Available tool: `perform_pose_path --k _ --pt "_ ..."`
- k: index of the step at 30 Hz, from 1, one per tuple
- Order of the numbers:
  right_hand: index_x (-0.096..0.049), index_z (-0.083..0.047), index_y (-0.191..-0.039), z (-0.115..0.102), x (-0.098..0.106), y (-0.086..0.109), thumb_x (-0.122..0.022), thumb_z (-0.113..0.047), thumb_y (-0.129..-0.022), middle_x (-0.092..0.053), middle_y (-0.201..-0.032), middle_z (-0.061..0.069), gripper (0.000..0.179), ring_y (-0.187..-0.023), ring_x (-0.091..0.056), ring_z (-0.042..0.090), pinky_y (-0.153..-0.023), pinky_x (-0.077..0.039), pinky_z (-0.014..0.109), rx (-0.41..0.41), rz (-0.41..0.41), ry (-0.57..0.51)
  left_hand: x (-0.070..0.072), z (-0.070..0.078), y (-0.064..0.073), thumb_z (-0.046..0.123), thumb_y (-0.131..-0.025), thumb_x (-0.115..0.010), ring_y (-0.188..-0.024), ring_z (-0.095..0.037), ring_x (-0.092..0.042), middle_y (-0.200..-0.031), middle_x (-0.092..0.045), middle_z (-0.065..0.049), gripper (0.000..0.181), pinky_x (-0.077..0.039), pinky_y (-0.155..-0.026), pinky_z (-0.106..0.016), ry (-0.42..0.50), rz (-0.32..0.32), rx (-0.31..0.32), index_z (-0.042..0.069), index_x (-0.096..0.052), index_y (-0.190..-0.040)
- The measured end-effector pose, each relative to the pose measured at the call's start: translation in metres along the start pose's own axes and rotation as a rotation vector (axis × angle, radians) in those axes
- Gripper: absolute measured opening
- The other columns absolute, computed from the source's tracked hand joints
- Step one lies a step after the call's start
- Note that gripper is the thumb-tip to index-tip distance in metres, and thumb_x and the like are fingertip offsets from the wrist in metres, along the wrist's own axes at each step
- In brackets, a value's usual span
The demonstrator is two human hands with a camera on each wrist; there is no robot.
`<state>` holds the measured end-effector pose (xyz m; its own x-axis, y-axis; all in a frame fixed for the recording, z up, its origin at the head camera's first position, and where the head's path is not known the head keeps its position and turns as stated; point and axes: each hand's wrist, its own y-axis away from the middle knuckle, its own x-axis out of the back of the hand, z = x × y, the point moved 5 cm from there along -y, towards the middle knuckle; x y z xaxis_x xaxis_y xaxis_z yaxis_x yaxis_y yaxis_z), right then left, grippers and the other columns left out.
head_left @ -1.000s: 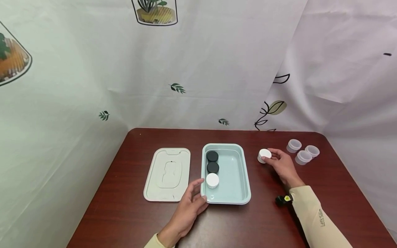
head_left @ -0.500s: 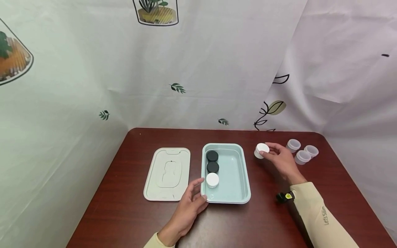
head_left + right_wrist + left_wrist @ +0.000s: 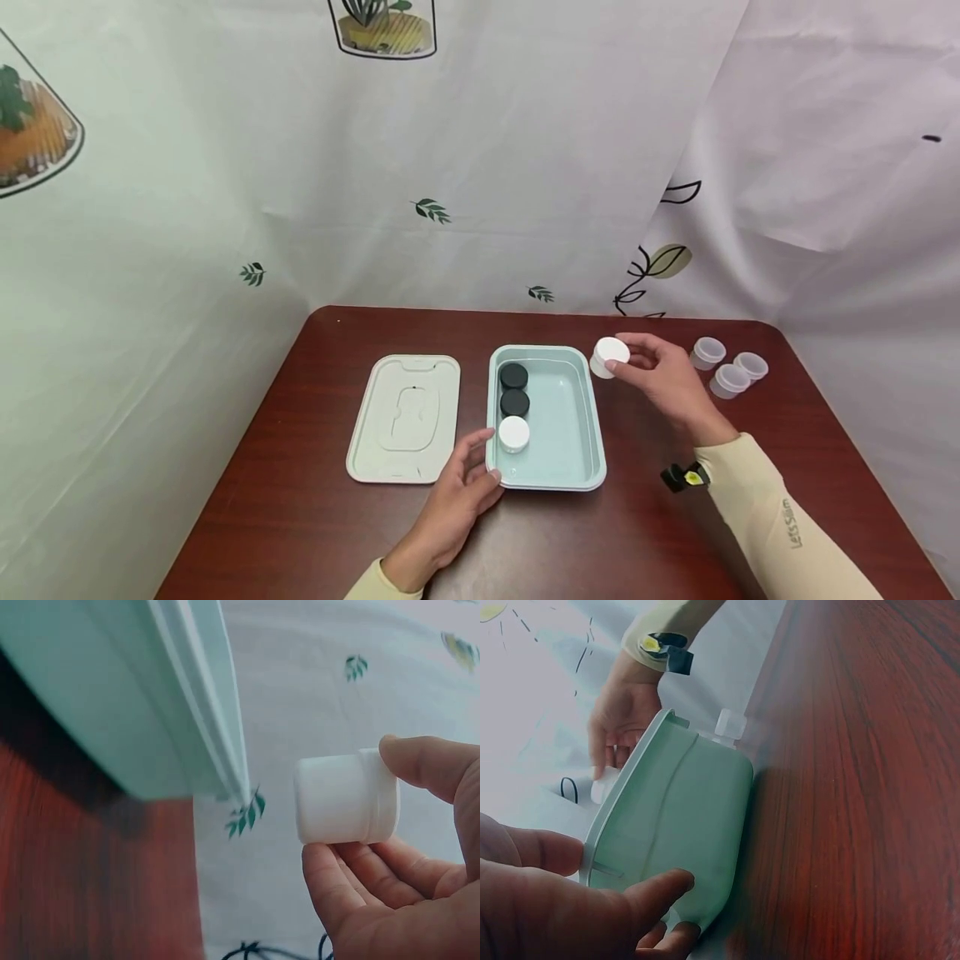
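Note:
Between the thumb and fingers of my right hand is a small white screw-top jar, raised beside the right rim of a light blue plastic container. The right wrist view shows the jar lying sideways in that picture, thumb on its lid edge and fingertips against its side. My left hand grips the container's near left corner, with fingers at the rim and wall. Inside, along the left wall, stand two black-lidded jars in line with one white jar.
An off-white lid lies flat on the dark red wooden table, left of the container. Three translucent lidded cups stand close together at the back right. A printed white cloth hangs behind and beside the table.
My right hand has lifted the white jar and carried it left and a little back, up to the container's right rim. My left hand has stayed at the corner.

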<state>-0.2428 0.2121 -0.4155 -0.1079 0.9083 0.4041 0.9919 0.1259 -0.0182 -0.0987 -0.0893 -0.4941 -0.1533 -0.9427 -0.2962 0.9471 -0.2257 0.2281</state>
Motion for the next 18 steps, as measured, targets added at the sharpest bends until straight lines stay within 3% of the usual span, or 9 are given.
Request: perform_pose_path --k 10,18 --pt "-0.064 -0.003 -0.137 -0.019 -0.034 0.012 -0.084 -0.021 -0.092 -0.071 -0.127 0.02 0.052 -0.104 -0.073 0.02 -0.083 -0.061 0.028 0.031 -0.114 -0.008 0.0 0.001 -0.001 0.007 -0.105 -0.057 -0.141 -0.033 -0.052 -0.162 -0.037 -0.026 0.061 -0.051 -0.108 -0.046 0.0 0.003 0.006 0.012 -0.034 -0.161" --pt "-0.067 -0.003 -0.132 -0.023 -0.064 0.029 -0.086 -0.021 -0.09 -0.072 -0.125 0.016 0.049 -0.111 -0.072 0.03 -0.083 -0.061 0.028 0.037 -0.23 0.013 0.0 -0.001 0.0 0.006 -0.105 -0.056 -0.14 -0.031 -0.053 -0.162 -0.037 -0.025 0.061 -0.051 -0.108 -0.047 0.004 0.009 0.008 0.012 -0.034 -0.161"
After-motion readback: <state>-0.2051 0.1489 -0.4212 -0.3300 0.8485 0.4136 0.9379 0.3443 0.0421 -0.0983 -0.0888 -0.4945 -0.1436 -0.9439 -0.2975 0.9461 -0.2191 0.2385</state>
